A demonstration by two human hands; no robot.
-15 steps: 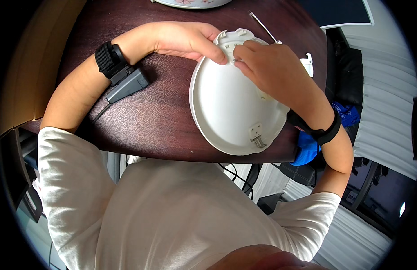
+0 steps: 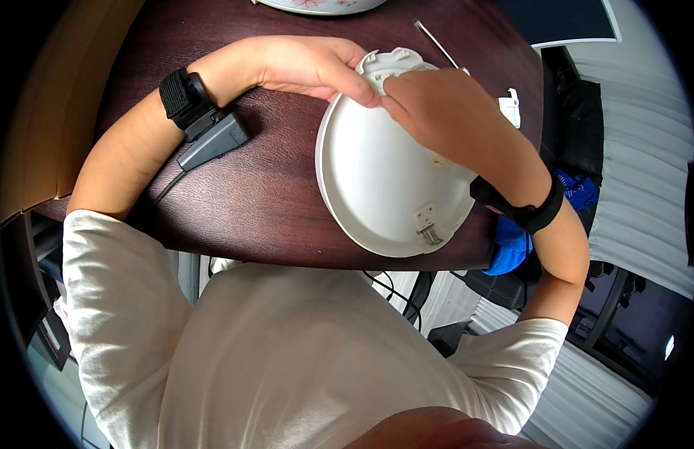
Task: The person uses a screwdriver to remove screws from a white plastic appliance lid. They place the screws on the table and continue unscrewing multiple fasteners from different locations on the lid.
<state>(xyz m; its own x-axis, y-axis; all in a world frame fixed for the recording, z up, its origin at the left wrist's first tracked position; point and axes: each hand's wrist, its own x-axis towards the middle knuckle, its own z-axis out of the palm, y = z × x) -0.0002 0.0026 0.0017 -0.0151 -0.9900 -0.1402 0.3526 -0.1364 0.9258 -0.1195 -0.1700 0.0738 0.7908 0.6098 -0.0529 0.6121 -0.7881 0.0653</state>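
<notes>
A white oval plastic cover [image 2: 377, 172] is tilted up near the table's front edge, its shallow inner side showing. My left hand [image 2: 324, 71] grips its upper left rim, thumb on the inside and the other fingers behind. Against the upper part of the cover my right hand [image 2: 444, 108] is closed, its fingertips beside my left thumb; what it pinches, if anything, is hidden. Low on the cover's inner face sits a small metal spring clip [image 2: 431, 233]. Molded tabs [image 2: 392, 56] stick out at the top edge.
A thin metal rod, like a screwdriver shaft [image 2: 435, 43], lies beyond my right hand. Right of it is a small white plastic part [image 2: 509, 108]. A grey device with a cable [image 2: 212, 142] hangs at my left wrist. A pale flowered object [image 2: 321, 6] stands at the far edge.
My right hand has turned and shifted slightly left, bringing its fingertips against my left thumb and covering a small metal piece seen before. The left hand and the cover stay nearly still.
</notes>
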